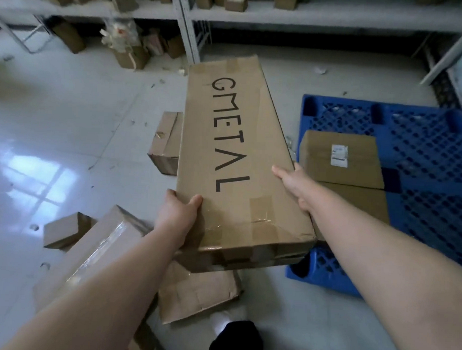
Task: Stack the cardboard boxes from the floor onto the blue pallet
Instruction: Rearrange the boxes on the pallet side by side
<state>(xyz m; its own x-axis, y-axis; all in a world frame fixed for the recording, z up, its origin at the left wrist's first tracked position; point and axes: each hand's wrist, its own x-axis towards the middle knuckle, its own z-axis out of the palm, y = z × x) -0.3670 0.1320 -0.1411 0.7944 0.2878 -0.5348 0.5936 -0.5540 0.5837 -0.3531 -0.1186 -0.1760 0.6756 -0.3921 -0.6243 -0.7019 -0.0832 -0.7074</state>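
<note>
**Both hands carry the long box beside the pallet**

The left hand [179, 212], at about 7 o'clock of the frame centre, grips the near left corner of the long "GMETAL" box [233, 159], thumb on top and fingers underneath, forearm stretched straight out. The box is held off the floor, its far end pointing toward 12 o'clock. The right hand [297, 187], at 4 o'clock, presses flat against the box's right edge, fingers extended along it, arm reaching in from the lower right. Loose boxes lie on the floor at 7 and 9 o'clock. At 3 o'clock the blue pallet [422, 134] sits on the floor, with a labelled box [340, 157] on top of another box.
</note>
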